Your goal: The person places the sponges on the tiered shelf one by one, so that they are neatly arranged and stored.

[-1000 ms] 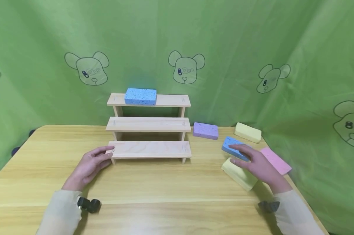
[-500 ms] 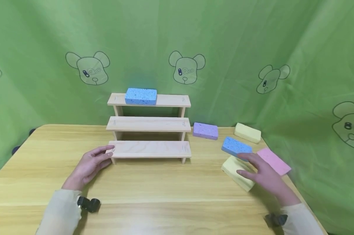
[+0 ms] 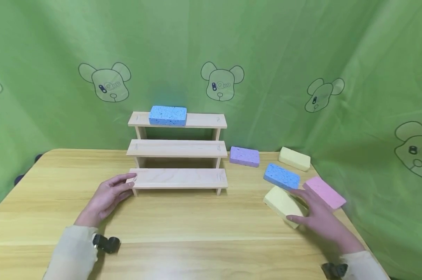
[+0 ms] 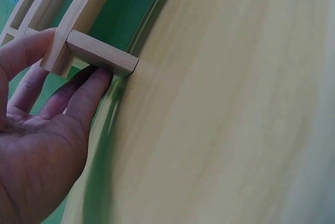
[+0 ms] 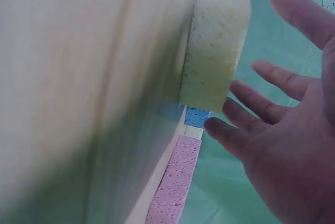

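A three-step wooden display rack [image 3: 179, 178] stands on the table. My left hand [image 3: 104, 198] grips the left end of its lowest step; in the left wrist view the fingers lie against the end leg [image 4: 102, 52]. Over the near yellow sponge [image 3: 281, 203] hovers my right hand [image 3: 321, 219], thumb and fingers spread and nothing held. The right wrist view shows this yellow sponge [image 5: 215, 46] beside the fingers. Just behind it lies a blue sponge [image 3: 281, 175], with a pink sponge [image 3: 325, 192] to the right, partly covered by the hand.
Another blue sponge [image 3: 168, 116] rests on the rack's top step. A purple sponge [image 3: 244, 156] lies right of the rack, and a second yellow sponge [image 3: 295, 158] near the table's back right corner. Green curtain [image 3: 267, 46] encloses the back and right.
My right hand has drawn back toward the near right, from above the blue sponge to above the near yellow one. The left hand stays on the rack.
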`<state>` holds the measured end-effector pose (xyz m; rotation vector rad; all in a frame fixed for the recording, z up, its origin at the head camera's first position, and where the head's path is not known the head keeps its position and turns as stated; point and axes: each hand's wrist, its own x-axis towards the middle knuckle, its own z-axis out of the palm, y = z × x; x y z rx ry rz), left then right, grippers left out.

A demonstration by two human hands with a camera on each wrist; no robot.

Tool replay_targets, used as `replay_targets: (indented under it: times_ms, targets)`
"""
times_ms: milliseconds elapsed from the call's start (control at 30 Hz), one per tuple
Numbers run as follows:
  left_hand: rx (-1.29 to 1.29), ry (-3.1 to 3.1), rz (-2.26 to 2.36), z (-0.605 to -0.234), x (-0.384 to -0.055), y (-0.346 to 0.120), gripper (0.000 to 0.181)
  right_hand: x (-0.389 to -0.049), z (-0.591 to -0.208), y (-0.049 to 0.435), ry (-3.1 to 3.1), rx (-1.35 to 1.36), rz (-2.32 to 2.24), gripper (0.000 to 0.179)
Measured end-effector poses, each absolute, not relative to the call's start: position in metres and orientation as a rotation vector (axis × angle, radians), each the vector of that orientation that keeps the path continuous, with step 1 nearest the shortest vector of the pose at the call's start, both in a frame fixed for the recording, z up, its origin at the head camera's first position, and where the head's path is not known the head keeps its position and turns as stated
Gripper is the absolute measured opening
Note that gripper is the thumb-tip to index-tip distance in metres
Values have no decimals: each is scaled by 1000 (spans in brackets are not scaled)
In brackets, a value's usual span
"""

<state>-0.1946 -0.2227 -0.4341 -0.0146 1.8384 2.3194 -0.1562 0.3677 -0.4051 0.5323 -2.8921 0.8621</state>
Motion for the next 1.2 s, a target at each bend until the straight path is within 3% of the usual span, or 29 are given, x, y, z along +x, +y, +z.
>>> replay_targets:
  times_ms: [400,767,1200]
  targets:
    - [-27,1855,2325,-436,-199,-218,51,-157,-408,370,-2972,499,791,79]
    - [-43,1885,2286,-434,-198,-219,58,-149,-405,372,-3019,462,818,91]
    - [-36,1855,2308,-436,-198,-219,52,-147,-406,377,-2986,447,804,83]
